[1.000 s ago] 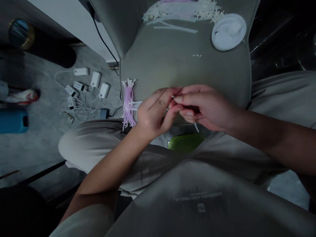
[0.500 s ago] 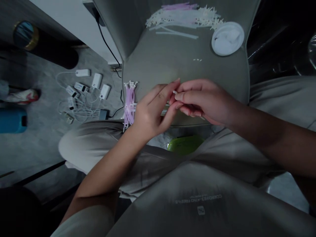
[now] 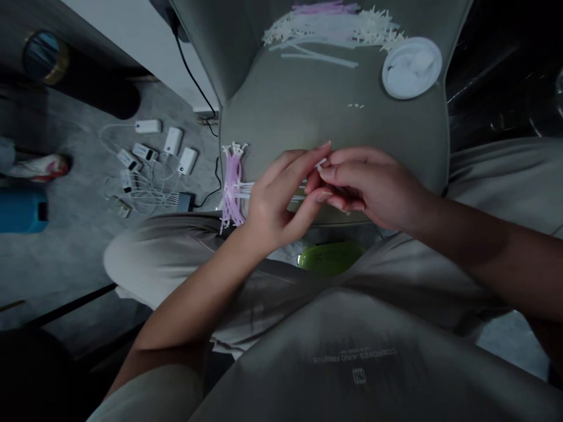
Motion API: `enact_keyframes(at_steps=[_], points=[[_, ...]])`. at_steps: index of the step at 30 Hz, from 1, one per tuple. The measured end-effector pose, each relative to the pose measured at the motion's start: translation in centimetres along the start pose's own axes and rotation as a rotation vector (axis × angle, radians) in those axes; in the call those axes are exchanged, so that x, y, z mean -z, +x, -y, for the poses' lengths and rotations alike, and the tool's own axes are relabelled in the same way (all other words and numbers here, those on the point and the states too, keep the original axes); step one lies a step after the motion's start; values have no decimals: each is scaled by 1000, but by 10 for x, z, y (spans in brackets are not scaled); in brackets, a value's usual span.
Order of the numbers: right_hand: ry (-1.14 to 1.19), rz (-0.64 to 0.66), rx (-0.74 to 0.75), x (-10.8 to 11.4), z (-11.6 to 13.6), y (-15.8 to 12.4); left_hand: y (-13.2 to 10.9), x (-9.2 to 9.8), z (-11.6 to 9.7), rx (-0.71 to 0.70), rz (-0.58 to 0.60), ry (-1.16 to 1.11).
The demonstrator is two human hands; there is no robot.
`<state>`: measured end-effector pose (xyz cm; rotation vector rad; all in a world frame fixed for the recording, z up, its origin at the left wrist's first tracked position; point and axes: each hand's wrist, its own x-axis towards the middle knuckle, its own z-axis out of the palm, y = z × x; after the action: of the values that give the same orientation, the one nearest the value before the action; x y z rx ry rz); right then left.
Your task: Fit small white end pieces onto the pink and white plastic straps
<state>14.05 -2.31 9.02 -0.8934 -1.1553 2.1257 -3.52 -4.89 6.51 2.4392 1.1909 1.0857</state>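
Observation:
My hands meet over a grey-green padded cushion (image 3: 334,117), their fingertips together around a thin white plastic strip (image 3: 322,164). My left hand (image 3: 281,196) and my right hand (image 3: 365,187) both pinch it, though the fingers hide most of its length. Just left of my left hand lies a bundle of pink and white plastic ties (image 3: 232,186). More loose strips form a pile (image 3: 329,26) at the cushion's far edge, beside a round white lid (image 3: 411,67). A few tiny white bits (image 3: 356,105) lie mid-cushion.
Several white power banks (image 3: 173,140) with tangled white cables lie on the grey floor (image 3: 74,258). A blue cylinder (image 3: 21,210) and a red-and-white shoe (image 3: 41,167) stand at far left. A green object (image 3: 331,259) sits below the cushion, by my lap.
My hands have shifted slightly right, and the strip's tip now angles up and right. The view has moved a little. The surrounding objects have not moved.

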Motion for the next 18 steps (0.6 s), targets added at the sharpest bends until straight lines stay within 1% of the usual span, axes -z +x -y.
enact_keyframes(at_steps=[3, 8, 10, 14, 18], points=[[3, 2, 5, -1, -1, -1, -1, 0, -1, 0, -9, -11], [-12, 6, 9, -2, 0, -3, -3, -1, 1, 39, 10, 24], [-1, 13, 13, -2, -1, -2, -3, -2, 1, 15, 0, 26], [16, -12, 23, -2, -6, 0, -3, -2, 2, -38, -17, 20], [54, -19, 16, -3, -11, 1, -4, -2, 3, -17, 21, 46]])
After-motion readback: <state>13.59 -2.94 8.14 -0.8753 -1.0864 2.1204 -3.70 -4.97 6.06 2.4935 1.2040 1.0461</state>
